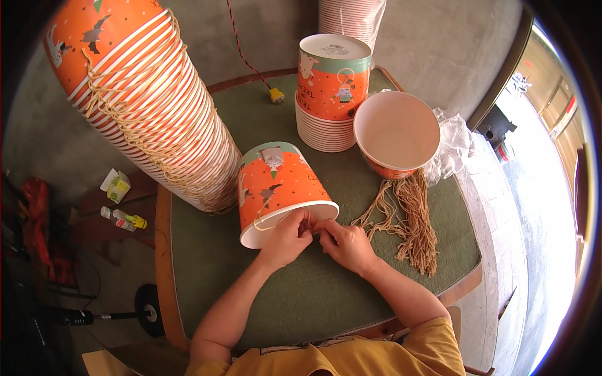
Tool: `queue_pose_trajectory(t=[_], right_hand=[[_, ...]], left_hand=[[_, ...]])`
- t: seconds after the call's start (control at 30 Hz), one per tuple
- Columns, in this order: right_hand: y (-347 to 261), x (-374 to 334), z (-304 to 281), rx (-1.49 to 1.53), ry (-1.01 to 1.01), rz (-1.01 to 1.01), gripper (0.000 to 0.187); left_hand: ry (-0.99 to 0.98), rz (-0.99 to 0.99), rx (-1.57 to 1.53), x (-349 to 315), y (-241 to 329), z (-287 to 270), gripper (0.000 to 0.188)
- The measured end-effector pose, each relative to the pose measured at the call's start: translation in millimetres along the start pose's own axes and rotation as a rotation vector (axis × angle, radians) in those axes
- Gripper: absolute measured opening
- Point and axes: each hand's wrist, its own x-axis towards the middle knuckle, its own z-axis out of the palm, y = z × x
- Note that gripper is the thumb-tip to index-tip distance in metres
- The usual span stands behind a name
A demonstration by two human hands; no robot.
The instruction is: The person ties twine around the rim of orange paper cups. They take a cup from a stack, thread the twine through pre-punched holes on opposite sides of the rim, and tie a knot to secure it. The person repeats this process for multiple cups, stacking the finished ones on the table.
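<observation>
A paper bucket (279,182), orange with a green band and cartoon figures, lies tilted on the table with its white-rimmed mouth facing me. A tan cord (258,219) hangs from the left side of its rim. My left hand (287,241) reaches across the mouth, fingers pinched at the rim's right part. Close against it, my right hand (346,244) pinches at the same spot. A small piece of cord shows between the fingertips, though the fingers mostly hide it. Right of my hands, a bundle of loose tan cords (417,225) spreads over the table.
At left leans a tall stack of nested buckets (157,119) with cord handles. Upside-down buckets (332,88) stand at the back, beside an upright bucket (396,135) and clear plastic wrap (451,147). A yellow plug (276,95) lies on the green tabletop (251,301). Bottles and a carton (116,186) sit lower left.
</observation>
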Motion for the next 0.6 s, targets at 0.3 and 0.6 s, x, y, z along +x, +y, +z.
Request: queue_pose_trajectory(t=[0.3,0.6], right_hand=[[-2,0,2,-0.091,0.074,-0.044,0.016],[1,0,7,-0.198,0.161,-0.075,0.025]], left_hand=[[0.223,0.308,0.306,-2,-5,10,0.021],[0.319,0.341,0.305,-2,-16,19,0.023]])
